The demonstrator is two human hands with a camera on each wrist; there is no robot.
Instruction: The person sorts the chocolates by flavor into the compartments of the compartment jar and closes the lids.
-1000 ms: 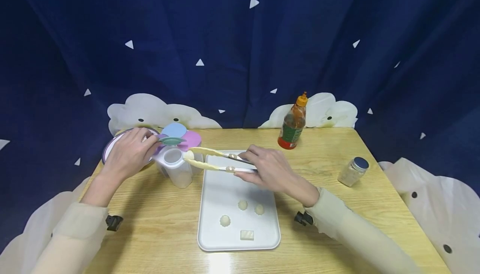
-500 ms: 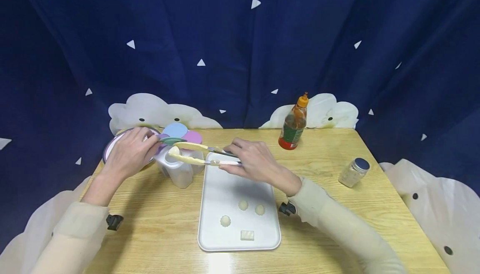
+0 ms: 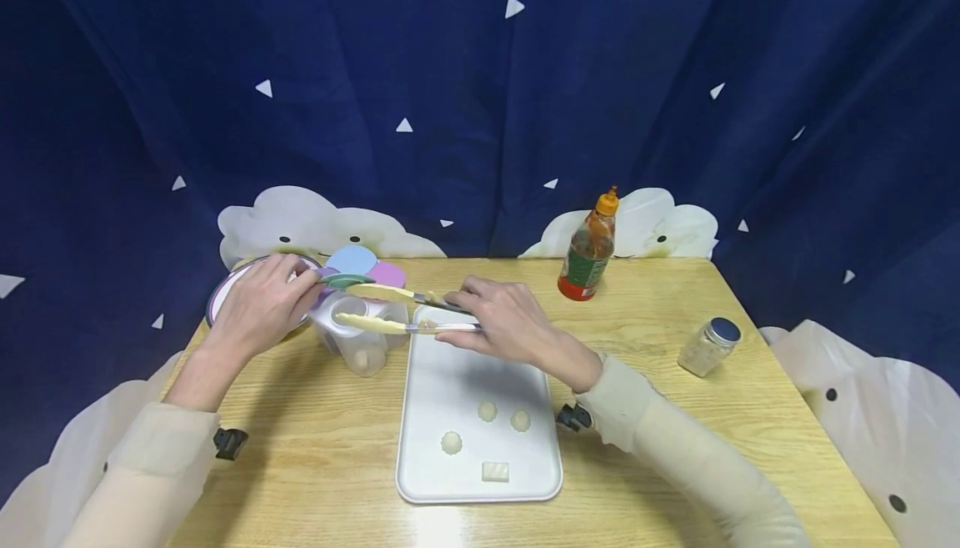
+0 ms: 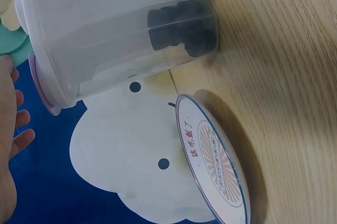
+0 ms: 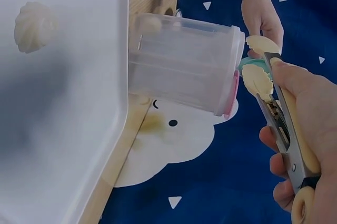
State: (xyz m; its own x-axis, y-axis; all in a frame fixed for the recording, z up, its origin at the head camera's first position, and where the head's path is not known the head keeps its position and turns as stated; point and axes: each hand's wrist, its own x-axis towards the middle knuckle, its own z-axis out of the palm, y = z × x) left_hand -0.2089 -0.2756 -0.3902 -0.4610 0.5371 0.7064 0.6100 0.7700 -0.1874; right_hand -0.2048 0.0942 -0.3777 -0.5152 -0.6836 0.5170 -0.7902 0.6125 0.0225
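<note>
My left hand (image 3: 258,302) pinches the raised green lid (image 3: 347,280) of a clear plastic storage container (image 3: 352,346), which has several lidded compartments. In my right hand (image 3: 510,321) are tongs (image 5: 288,124) with cream scalloped tips. The tips stand apart over the uncovered round mouth, with nothing between them. A pale piece (image 3: 362,360) shows through the wall at the bottom of that compartment. Dark pieces (image 4: 184,26) lie inside another compartment in the left wrist view. On the white tray (image 3: 480,373) sit three pale fluted pieces (image 3: 452,443) and a rectangular one (image 3: 495,472).
Behind my left hand is a round patterned plate (image 4: 213,155). A sauce bottle (image 3: 588,248) with an orange cap stands at the back right. A small jar (image 3: 708,346) with a dark blue lid is on the table's right side.
The right hand has moved left, bringing the tongs over the container's mouth. The pale piece has left the tongs and now lies inside. My left hand keeps holding the lid up.
</note>
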